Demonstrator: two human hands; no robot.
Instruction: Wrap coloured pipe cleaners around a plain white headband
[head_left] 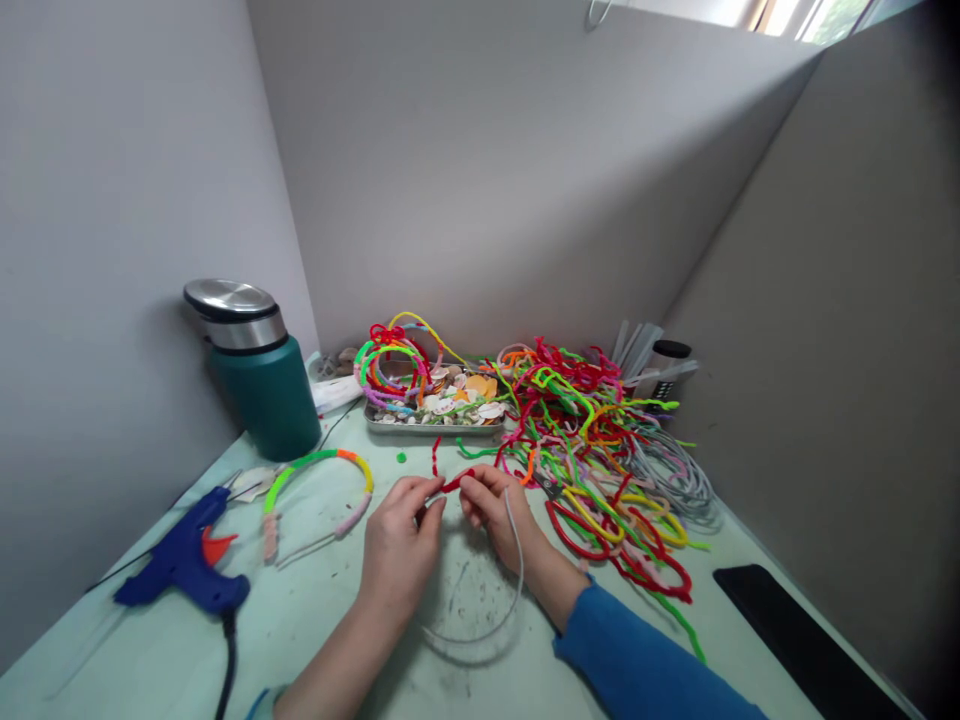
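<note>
Everything turns on the short red fuzzy piece [457,481] between your two sets of fingertips, above the middle of the table [322,610]: its long axis runs crosswise from hand to hand, the right end a little farther from you than the left. Your left hand [401,530] has its thumb and forefinger closed in a pinch at the left end, and your right hand [491,500] pinches the right end the same way, so neither is nearer; the piece bridges the small gap between them. The bare grey band [517,570] bows below that line: from the top of your right hand it curves toward you, across the near side, and on to your left forearm, where you lose sight of it. A pale bit shows at your left fingertips, but whether it is the band's other end you cannot tell. Off to your left, well apart from that hand's pinch, lies a multicoloured band [319,455], with the blue glue gun [184,560] beyond it; on your right, the tangled heap of fuzzy stems [570,400] sits nearer your right hand.
</note>
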